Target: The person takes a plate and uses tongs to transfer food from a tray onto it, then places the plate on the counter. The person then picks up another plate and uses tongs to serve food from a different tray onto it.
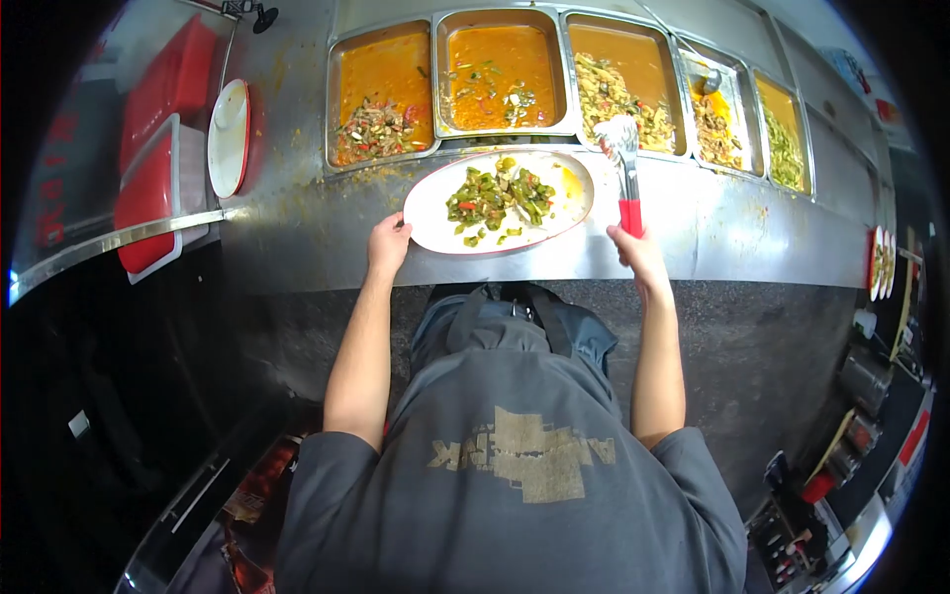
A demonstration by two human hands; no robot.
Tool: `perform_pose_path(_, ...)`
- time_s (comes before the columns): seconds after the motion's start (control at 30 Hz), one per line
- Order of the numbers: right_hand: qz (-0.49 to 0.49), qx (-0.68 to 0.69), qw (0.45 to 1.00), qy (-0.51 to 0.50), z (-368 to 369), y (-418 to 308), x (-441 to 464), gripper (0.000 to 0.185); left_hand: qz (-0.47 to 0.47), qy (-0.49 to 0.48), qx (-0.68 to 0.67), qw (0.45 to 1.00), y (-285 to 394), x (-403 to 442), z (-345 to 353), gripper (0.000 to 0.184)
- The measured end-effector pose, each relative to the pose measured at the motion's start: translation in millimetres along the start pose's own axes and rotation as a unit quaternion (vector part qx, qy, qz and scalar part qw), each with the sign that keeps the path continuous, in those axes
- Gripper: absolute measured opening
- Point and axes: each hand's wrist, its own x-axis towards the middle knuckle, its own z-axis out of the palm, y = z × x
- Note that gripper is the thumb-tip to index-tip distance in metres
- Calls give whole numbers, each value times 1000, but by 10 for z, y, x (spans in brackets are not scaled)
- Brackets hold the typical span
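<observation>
A white oval plate with green and red chopped vegetables rests at the front of the steel counter, below the food trays. My left hand pinches the plate's left rim. In my right hand are metal tongs with a red grip, held upright to the right of the plate. The tips of the tongs are over the front of the third tray, which holds noodle-like pieces in brown sauce. Two trays of orange sauce, the left one and the second, stand behind the plate.
Two more trays, one with a ladle and one with greenish food, continue to the right. At the left stand a white oval dish and red-lidded containers. Small plates sit at the counter's far right.
</observation>
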Motion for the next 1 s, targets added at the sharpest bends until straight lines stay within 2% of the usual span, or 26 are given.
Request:
perform_pose_path(0.03, 11, -44, 998, 45, 12, -69, 36, 21, 1, -1, 3, 1000, 54, -22, -17, 36)
perform_pose_path(0.13, -71, -169, 970, 160, 65, 60, 358, 27, 7, -5, -3, 1000, 114, -47, -29, 36)
perform_pose_path(0.2, -72, -183, 965, 171, 139, 70, 484, 32, 20, -10, -20, 1000, 86, -30, -27, 37)
perform_pose_path(0.33, -75, -237, 952, 179, 363, 7, 588, 36, -14, -27, -58, 998, 121, -39, -23, 37)
perform_pose_path(0.4, -54, -281, 941, 183, 435, -27, 667, 36, -16, -40, -102, 994, 90, -31, -8, 35)
perform_pose_path(0.63, -14, -367, 907, 205, 622, -130, 759, 31, -7, -69, -103, 992, 17, 82, -15, 29)
perform_pose_path(0.7, -7, -398, 896, 198, 664, -158, 781, 31, 23, -66, -115, 991, -24, 113, 22, 28)
perform_pose_path(0.8, -38, -398, 895, 198, 677, -135, 804, 33, 16, -62, -89, 994, -114, 192, 51, 27)
perform_pose_path(0.93, -30, -366, 908, 201, 623, -129, 728, 31, 12, -89, -57, 994, -151, 177, -45, 27)
perform_pose_path(1.0, -47, -335, 922, 188, 588, -115, 626, 25, -3, -89, -93, 992, 27, 28, -232, 28)
